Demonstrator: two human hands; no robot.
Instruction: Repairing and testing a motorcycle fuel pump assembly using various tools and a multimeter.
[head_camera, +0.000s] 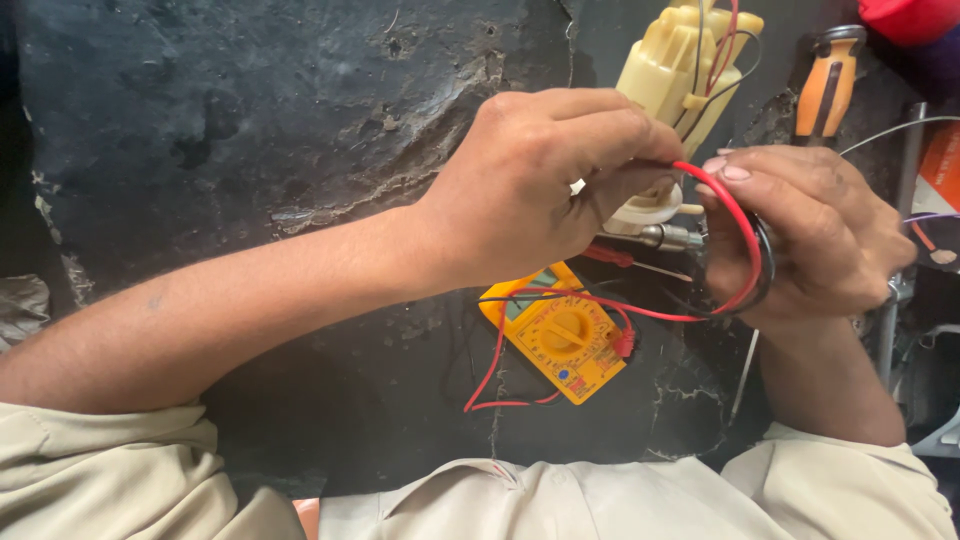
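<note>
Left hand closed on cream plastic pump unit, fingers wrapped round its lower end. Right hand at 3 o'clock of it, fingers pinched on looped red and black leads. Yellow multimeter flat on dark cracked worktop at 6 o'clock of hands, leads plugged in. Probe contact hidden behind fingers; reading not legible. Judgement: meter connected, measurement apparently unfinished. Orange-handled screwdriver untouched at 1 o'clock.

A yellow multimeter, red and black leads, a cream plastic housing, an orange-handled screwdriver.
</note>
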